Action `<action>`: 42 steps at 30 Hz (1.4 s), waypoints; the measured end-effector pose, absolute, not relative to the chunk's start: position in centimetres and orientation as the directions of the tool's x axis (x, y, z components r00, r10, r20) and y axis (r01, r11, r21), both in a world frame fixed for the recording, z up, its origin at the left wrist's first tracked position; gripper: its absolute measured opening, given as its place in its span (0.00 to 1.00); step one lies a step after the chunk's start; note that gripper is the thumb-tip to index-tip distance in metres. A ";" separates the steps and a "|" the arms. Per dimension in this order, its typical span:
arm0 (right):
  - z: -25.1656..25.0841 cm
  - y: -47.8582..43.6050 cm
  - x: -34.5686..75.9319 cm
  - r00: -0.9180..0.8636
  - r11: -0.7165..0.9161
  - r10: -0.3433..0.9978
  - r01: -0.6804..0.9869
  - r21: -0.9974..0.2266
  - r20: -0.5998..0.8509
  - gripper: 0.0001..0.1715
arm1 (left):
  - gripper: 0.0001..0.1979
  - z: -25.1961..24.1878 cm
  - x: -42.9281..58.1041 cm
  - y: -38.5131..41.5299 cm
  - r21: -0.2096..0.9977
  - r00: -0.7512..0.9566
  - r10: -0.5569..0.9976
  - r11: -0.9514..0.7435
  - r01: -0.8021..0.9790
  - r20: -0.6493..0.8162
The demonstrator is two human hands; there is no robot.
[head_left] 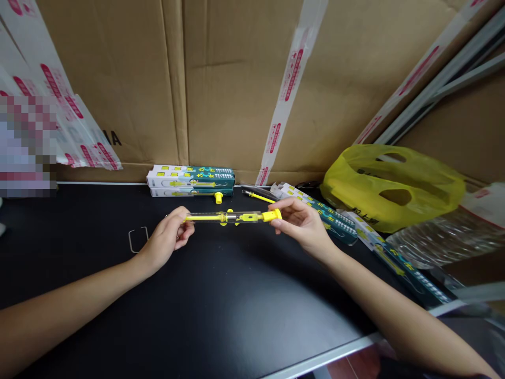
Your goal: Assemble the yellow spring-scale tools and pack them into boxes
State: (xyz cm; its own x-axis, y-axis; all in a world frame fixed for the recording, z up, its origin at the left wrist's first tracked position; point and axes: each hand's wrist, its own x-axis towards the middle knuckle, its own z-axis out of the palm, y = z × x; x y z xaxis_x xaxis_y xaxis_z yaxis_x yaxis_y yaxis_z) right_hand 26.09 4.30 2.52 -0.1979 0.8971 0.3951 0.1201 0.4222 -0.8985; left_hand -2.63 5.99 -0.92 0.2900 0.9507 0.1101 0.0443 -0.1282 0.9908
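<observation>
A clear tube [211,217] with yellow parts inside is held level above the black table. My left hand [170,234] wraps its fingers round the tube's left end. At the right end, my right hand [296,221] pinches a yellow cap [272,215] between thumb and fingers, the cap touching or close to the tube's mouth. Another yellow cap [218,198] stands behind the tube. Small yellow pieces lie behind and below the tube, partly hidden by it. A bent metal wire [132,242] lies left of my left hand.
Stacked printed boxes [189,180] stand at the back of the black table [221,316]. More boxes [343,229] lie at the right, near a yellow plastic bag [363,184] and a clear bottle [430,242]. A thin yellow rod [260,197] lies behind my right hand. Cardboard rises behind.
</observation>
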 end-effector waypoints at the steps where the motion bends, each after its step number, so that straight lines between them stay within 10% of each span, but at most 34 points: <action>1: 2.5 4.2 26.0 -0.199 0.437 0.891 0.137 -0.889 0.408 0.15 | 0.12 -0.9 -2.6 6.0 0.991 0.286 0.952 -0.124 0.044 0.107; 12: 1.8 3.1 25.4 -0.242 0.619 0.786 0.296 -0.728 0.569 0.12 | 0.13 -0.6 -2.5 5.8 0.994 0.281 0.957 -0.097 0.059 0.076; 42: 1.2 3.4 25.3 -0.268 0.236 0.954 0.386 -0.892 0.137 0.33 | 0.13 -1.4 -2.8 5.6 0.993 0.335 0.936 -0.117 -0.002 0.111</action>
